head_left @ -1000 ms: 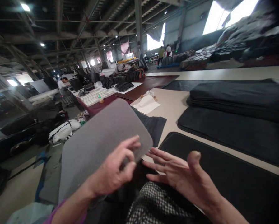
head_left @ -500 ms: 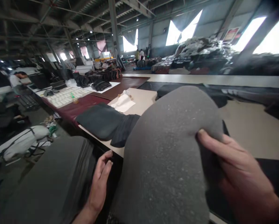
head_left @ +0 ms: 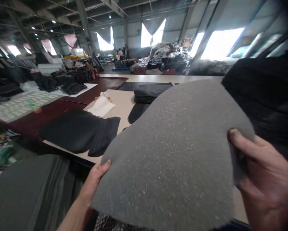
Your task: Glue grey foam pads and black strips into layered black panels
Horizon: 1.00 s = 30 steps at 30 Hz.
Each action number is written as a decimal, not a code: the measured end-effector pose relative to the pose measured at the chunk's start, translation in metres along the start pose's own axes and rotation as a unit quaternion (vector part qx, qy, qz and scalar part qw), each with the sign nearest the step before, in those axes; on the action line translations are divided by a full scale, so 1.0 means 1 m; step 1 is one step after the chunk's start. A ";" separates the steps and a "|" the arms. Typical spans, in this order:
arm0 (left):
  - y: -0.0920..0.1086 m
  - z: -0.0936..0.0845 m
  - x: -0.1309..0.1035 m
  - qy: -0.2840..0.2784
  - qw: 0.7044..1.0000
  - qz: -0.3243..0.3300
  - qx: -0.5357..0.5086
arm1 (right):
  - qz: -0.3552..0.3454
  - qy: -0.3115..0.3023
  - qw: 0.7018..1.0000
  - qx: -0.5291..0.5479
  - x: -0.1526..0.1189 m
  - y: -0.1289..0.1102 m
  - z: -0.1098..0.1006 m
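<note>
A large grey sheet (head_left: 172, 154) with small light specks fills the middle of the view, held up between both hands. My right hand (head_left: 266, 166) grips its right edge, thumb on the near face and fingers behind. At the sheet's left edge, my left hand (head_left: 95, 176) is closed on it, the thumb in front and the other fingers hidden behind. Beyond the sheet, dark fabric pieces (head_left: 71, 130) lie on the table, with a stack of black pieces (head_left: 150, 91) farther back. A stack of dark grey sheets (head_left: 21, 189) stands at the lower left.
The beige table (head_left: 124, 98) carries a white cloth (head_left: 100, 106). Dark red material (head_left: 62, 110) and rows of white pads (head_left: 11, 107) lie to the left. A large black pile (head_left: 266, 99) stands at the right. Two people (head_left: 118, 54) are far back.
My left hand, free before, has taken hold of the sheet's left edge. The sheet is spread wider between the hands. The view has turned right, bringing the black pile into sight.
</note>
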<state>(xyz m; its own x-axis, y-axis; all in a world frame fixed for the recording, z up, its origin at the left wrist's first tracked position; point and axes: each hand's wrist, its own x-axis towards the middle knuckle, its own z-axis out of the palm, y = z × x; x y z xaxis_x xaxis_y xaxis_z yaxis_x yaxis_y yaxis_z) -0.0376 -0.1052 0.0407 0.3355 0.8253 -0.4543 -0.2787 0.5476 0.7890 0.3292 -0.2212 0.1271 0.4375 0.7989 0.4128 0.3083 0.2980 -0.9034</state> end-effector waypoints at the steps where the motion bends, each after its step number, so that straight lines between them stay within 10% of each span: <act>1: 0.013 -0.004 0.010 0.023 0.997 0.037 0.065 | 0.045 0.036 0.998 0.013 -0.003 0.012 -0.009; 6: 0.052 -0.017 0.082 0.036 0.904 0.209 0.372 | 0.192 0.095 0.974 -0.077 -0.030 0.085 -0.033; 13: 0.023 -0.008 0.144 0.029 0.728 0.288 0.621 | 0.141 0.090 0.957 -0.237 -0.071 0.152 -0.031; 21: 0.018 -0.005 0.152 0.030 0.653 0.313 0.689 | 0.110 0.061 0.935 -0.332 -0.080 0.173 -0.038; 30: 0.014 -0.001 0.150 0.014 0.671 0.292 0.681 | 0.127 0.093 0.932 -0.326 -0.081 0.170 -0.042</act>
<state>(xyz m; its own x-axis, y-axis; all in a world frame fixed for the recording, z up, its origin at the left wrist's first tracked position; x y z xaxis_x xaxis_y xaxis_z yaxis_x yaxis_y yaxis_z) 0.0083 0.0264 -0.0163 0.5042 0.8572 0.1048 0.7327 -0.4888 0.4735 0.3819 -0.2576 -0.0551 0.6865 0.6775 0.2640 0.5969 -0.3177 -0.7368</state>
